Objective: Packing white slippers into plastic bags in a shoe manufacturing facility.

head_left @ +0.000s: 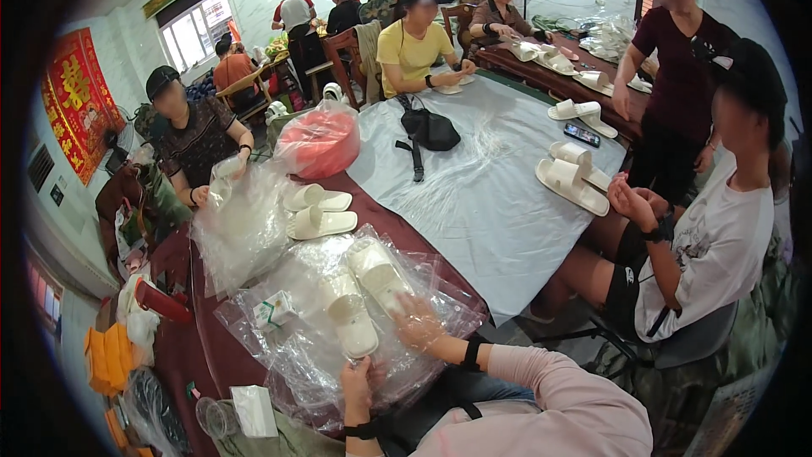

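Two cream slippers lie side by side on a pile of clear plastic bags (254, 322) right in front of me. The fingers of my left hand (359, 382) pinch the near end of the left slipper (348, 315). My right hand (419, 323) is at the near end of the right slipper (377, 271), its fingers on that slipper's edge and slightly blurred. Just beyond, another pair of cream slippers (321, 223) rests on the dark red table cover. A small white and green box (273, 311) sits on the bags to the left.
A red bundle in plastic (318, 142) and a black bag (431, 129) lie farther off on the table. More slippers (572, 186) and a phone (582, 135) are at the right. A white packet (253, 411) lies near left. Several people sit or stand around.
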Motion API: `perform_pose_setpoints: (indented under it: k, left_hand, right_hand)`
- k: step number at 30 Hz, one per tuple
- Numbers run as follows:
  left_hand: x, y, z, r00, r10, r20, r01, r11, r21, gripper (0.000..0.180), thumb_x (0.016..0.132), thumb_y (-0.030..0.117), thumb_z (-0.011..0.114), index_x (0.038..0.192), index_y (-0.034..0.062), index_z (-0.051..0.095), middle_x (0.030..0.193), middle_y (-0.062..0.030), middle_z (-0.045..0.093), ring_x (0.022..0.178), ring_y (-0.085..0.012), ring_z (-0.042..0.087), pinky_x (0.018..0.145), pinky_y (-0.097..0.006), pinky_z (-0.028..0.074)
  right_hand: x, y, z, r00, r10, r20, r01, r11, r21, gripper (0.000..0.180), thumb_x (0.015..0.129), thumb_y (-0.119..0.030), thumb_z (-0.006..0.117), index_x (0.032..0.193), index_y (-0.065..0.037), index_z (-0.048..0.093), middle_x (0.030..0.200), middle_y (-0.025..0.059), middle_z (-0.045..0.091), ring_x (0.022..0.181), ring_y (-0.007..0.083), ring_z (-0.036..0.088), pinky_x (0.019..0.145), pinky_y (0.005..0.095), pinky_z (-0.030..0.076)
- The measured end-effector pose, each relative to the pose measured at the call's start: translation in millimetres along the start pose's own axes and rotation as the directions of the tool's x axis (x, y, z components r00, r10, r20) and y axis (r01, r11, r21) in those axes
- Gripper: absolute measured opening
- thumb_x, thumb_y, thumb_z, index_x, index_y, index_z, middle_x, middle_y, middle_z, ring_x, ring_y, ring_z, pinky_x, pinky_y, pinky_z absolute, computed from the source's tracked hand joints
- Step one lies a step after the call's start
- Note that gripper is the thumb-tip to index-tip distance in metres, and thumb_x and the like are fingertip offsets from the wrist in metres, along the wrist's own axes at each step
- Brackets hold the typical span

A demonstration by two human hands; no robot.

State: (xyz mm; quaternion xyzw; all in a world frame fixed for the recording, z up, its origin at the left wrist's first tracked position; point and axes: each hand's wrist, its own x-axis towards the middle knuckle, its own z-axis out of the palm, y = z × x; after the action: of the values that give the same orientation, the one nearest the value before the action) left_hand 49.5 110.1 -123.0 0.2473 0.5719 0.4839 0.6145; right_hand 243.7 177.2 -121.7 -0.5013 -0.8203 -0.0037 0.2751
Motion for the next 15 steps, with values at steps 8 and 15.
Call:
perform_pose_setpoints:
  k: [8, 15]
  left_hand:
    - [6.3, -7.8, -5.4, 0.998, 0.056, 0.005, -0.056, 0.998, -0.024, 0.016, 0.088, 0.014, 0.059, 0.1, 0.0048, 0.054, 0.078, -0.0088, 0.063, 0.056, -0.0166, 0.06, 0.046, -0.028, 0.049]
    - [8.0, -17.1, -8.6, 0.994, 0.11, -0.014, -0.111, 0.988, -0.104, 0.016, 0.087, 0.011, 0.061, 0.099, 0.0056, 0.051, 0.076, -0.0077, 0.061, 0.058, -0.0178, 0.061, 0.046, -0.028, 0.05]
  right_hand:
    - [7.8, -20.8, 8.8, 0.956, -0.186, 0.229, 0.129, 0.962, 0.239, 0.039, 0.079, -0.026, 0.062, 0.106, 0.001, 0.055, 0.105, 0.0157, 0.056, 0.103, 0.0327, 0.052, 0.091, 0.0435, 0.039]
    - [16.1, -29.9, 28.4, 0.988, -0.06, 0.14, 0.047, 0.995, 0.091, 0.045, 0.081, -0.045, 0.058, 0.096, -0.002, 0.06, 0.096, 0.0126, 0.058, 0.091, 0.0316, 0.055, 0.085, 0.0461, 0.039]
